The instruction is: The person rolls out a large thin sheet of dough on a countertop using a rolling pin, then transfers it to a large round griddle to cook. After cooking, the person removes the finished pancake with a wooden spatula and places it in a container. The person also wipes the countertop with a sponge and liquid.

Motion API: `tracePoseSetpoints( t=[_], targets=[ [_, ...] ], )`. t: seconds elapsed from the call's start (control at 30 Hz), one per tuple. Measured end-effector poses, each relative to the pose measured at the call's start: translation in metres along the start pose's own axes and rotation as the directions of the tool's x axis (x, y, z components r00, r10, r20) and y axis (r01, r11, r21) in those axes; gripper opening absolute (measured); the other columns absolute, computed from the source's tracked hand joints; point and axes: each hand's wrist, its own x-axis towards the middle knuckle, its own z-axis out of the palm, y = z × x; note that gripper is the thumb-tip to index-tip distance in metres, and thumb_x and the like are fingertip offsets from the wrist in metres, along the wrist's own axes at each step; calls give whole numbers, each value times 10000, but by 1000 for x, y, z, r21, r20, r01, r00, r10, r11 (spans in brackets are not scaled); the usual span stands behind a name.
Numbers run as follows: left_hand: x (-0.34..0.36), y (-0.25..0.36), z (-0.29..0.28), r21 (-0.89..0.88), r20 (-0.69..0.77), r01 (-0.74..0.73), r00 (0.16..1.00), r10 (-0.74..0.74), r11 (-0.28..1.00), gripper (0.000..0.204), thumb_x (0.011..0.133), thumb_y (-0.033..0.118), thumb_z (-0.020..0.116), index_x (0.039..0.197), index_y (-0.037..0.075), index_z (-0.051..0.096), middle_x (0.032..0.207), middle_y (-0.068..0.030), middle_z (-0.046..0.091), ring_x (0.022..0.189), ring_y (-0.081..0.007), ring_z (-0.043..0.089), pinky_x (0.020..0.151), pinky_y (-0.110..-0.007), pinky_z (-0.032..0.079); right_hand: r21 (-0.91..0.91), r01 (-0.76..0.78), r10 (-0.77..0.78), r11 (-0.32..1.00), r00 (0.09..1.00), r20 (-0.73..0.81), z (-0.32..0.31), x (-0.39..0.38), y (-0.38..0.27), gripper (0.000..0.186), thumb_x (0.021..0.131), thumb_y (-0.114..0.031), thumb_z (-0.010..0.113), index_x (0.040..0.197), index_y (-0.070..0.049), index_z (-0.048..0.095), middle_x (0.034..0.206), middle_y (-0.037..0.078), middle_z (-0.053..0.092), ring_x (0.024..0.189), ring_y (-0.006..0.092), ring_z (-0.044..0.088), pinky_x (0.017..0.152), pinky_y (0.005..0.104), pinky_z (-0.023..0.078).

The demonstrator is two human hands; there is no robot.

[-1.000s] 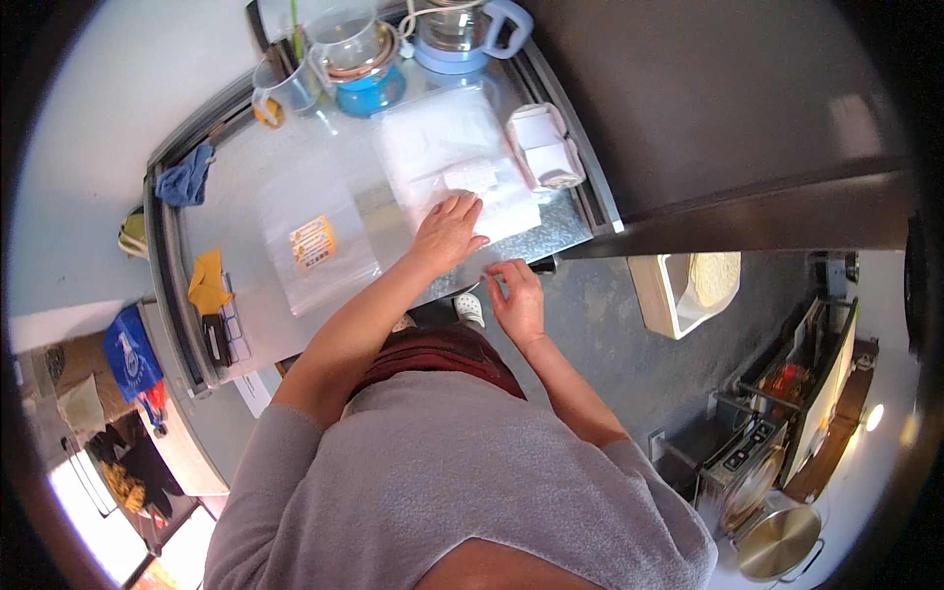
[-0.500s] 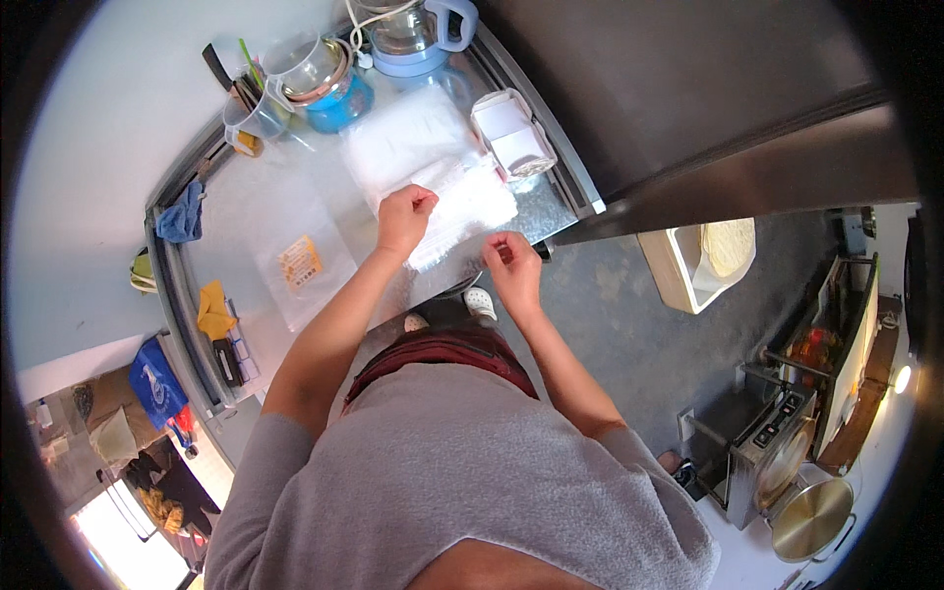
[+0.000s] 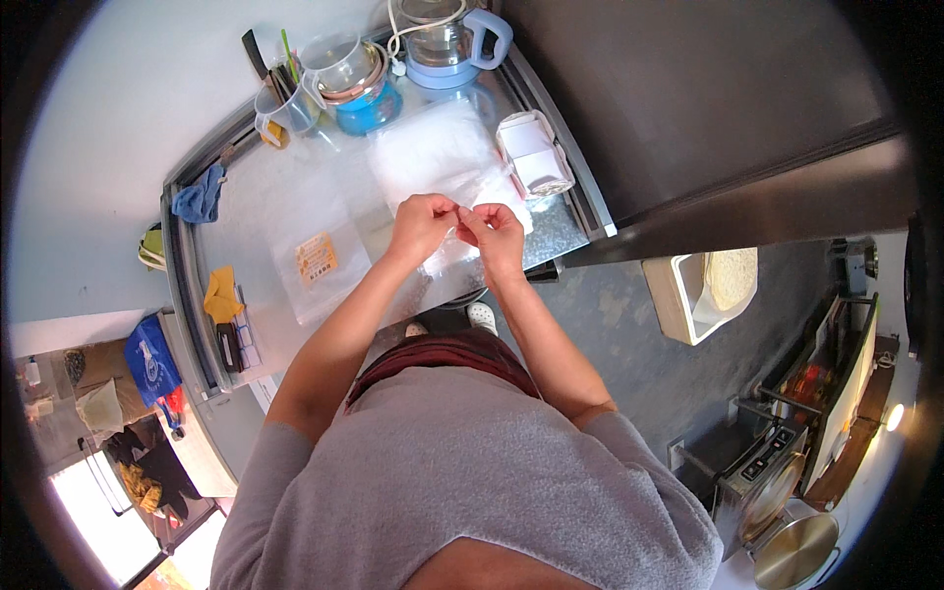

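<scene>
My left hand (image 3: 423, 228) and my right hand (image 3: 495, 239) meet fingertip to fingertip above the near part of a white stack of thin plastic bags (image 3: 433, 147). Both are closed in a pinch. A clear plastic bag (image 3: 454, 242), hard to make out against the glare, appears to be between them and hangs just below the fingers. Left of my left forearm, another clear bag with an orange printed label (image 3: 317, 259) lies flat on the metal worktop (image 3: 258, 202).
A white open box (image 3: 536, 155) stands right of the stack. Behind are a blue-handled glass kettle (image 3: 442, 59), a blue container (image 3: 368, 110) with bowls on it, and a jug (image 3: 288, 106) of utensils. A blue cloth (image 3: 200, 195) lies far left. A white bin (image 3: 674, 300) stands lower right.
My hands were apart; the right one has moved left and up, and now their fingertips meet. The whole view has shifted slightly.
</scene>
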Motion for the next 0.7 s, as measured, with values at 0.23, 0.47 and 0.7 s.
tracePoseSetpoints(
  t=[0.23, 0.47, 0.7],
  targets=[
    [-5, -6, -1, -349, 171, 254, 964, -206, 902, 127, 809, 78, 752, 878, -22, 717, 789, -50, 702, 651, -104, 580, 611, -269, 478, 79, -148, 148, 986, 989, 8, -9, -4, 4, 143, 906, -106, 717, 946, 14, 650, 855, 90, 692, 716, 157, 671, 666, 264, 584],
    [-8, 3, -7, -244, 105, 121, 990, -98, 962, 134, 854, 107, 712, 901, -11, 669, 827, -77, 701, 674, -159, 626, 609, -315, 500, 76, -58, 53, 995, 997, 64, -9, -5, 3, 117, 945, -93, 657, 927, 23, 656, 818, 75, 688, 685, 152, 666, 666, 273, 581],
    [-22, 21, -3, 383, -131, -350, 896, 425, 855, 92, 843, 91, 614, 814, 19, 565, 750, -204, 640, 678, -400, 631, 603, -445, 509, -300, 261, -230, 918, 964, 137, 8, -7, -6, 149, 972, -68, 592, 867, 32, 622, 783, 63, 679, 661, 132, 661, 614, 274, 563]
  ],
)
